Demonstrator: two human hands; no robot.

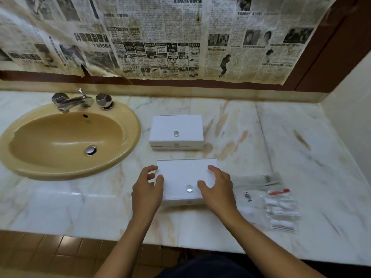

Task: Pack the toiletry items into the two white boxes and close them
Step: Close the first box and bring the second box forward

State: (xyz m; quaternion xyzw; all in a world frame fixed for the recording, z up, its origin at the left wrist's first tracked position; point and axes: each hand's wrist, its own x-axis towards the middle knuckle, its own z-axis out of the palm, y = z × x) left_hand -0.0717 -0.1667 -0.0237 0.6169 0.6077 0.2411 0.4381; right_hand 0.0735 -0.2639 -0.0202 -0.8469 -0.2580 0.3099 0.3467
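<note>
Bare forearms (pixel 128 237), no sleeves, dark trousers (pixel 200 265)

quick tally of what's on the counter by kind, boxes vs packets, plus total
white boxes: 2, the far box and the near box, both shut
clear toiletry packets: 3 can be told apart
total: 5
</note>
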